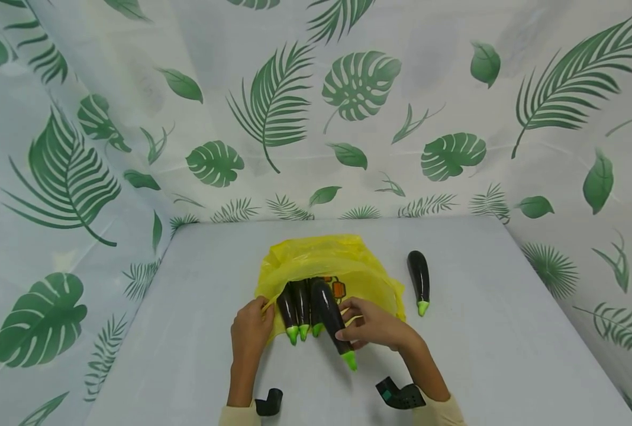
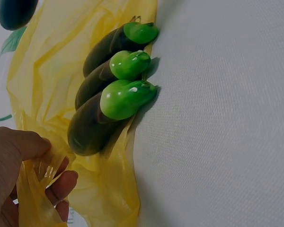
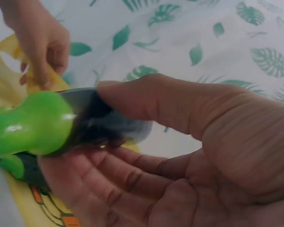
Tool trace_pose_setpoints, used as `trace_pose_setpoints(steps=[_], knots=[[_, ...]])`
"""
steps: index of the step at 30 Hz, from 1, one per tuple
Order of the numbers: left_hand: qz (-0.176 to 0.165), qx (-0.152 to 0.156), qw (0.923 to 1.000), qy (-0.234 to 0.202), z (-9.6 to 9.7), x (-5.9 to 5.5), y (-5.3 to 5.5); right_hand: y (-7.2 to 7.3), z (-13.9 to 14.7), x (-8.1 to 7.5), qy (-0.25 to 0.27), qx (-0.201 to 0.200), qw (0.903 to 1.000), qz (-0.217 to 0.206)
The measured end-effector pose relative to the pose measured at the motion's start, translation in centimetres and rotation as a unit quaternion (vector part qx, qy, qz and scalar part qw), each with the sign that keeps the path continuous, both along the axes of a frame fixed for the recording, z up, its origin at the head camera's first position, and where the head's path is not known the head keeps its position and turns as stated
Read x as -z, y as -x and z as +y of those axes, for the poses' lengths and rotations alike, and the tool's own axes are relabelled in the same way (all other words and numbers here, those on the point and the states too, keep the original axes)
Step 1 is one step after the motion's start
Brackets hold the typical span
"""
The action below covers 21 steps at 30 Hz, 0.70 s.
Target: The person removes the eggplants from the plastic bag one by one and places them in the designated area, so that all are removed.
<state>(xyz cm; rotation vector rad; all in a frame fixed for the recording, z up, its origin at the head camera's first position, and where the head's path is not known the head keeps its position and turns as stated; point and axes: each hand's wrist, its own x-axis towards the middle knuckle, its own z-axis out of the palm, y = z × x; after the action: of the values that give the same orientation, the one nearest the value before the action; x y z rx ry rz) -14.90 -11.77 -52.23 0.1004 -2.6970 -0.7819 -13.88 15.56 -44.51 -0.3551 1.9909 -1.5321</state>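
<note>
In the head view I count five eggplants. The held eggplant (image 1: 328,307) is in my right hand (image 1: 371,322), in front of the mouth of one yellow bag (image 1: 316,251). Its long axis runs aslant: dark end up and left toward the bag, green end down and right, toward me. Three bagged eggplants (image 1: 301,302) lie side by side in the opening, green ends my way. One loose eggplant (image 1: 419,278) lies right of the bag on the white table (image 1: 481,343), its green end also toward me. My left hand (image 1: 250,328) pinches the bag's left edge.

The left wrist view shows that pinch closely: bag film gathered between my thumb and curled fingers, the three green caps in a row nearby. A fifth dark shape fills part of the top corner; I cannot tell which eggplant it is.

The right wrist view shows what the others hide: my thumb pressed along one side of the held eggplant, my fingers extended beneath, its green end pointing left.
</note>
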Motion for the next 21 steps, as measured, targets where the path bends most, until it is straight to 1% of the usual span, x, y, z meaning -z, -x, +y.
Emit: trace_pose_setpoints(steps=[5,8,11,14,17,21], knots=[[-0.014,-0.001,0.9999,-0.002,0.1,0.0,0.0,0.2,0.8,-0.3,0.018,0.023,0.9993,0.023],[-0.017,-0.001,0.9999,0.002,0.1,-0.1,0.0,0.5,1.5,-0.4,0.029,0.045,0.9980,0.036],[-0.015,-0.002,0.9999,0.006,0.1,0.0,-0.1,0.7,2.4,-0.7,0.036,0.075,0.9953,0.049],[-0.013,-0.001,0.9999,0.007,0.1,0.0,-0.1,0.9,3.6,-1.1,0.032,0.117,0.9904,0.065],[-0.008,0.001,0.9999,0.007,0.1,0.1,-0.1,0.9,5.1,-1.6,0.022,0.163,0.9829,0.084],[0.000,0.004,0.9999,0.011,0.0,0.2,-0.2,0.9,7.1,-1.9,0.010,0.206,0.9727,0.107]])
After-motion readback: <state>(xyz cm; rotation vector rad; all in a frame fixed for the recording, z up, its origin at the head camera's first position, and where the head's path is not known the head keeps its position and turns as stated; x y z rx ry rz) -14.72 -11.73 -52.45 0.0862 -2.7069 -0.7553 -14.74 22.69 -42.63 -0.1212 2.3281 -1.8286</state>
